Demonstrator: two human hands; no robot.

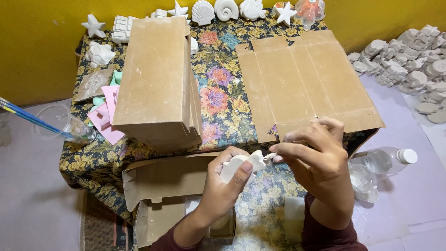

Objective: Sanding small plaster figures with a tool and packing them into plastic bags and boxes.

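Plaster figurine [241,163] sits clamped between our left hand [222,186] thumb and fingers; right hand [312,155] fingers pinch small tool at its edge. We keep figurine steady, strokes light.

White plaster figure [239,166] — unpainted, held upright above the floral cloth.

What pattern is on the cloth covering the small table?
The tablecloth is dark with a flower print in yellow, pink, purple and orange, clearest in the head view between the cardboard pieces.
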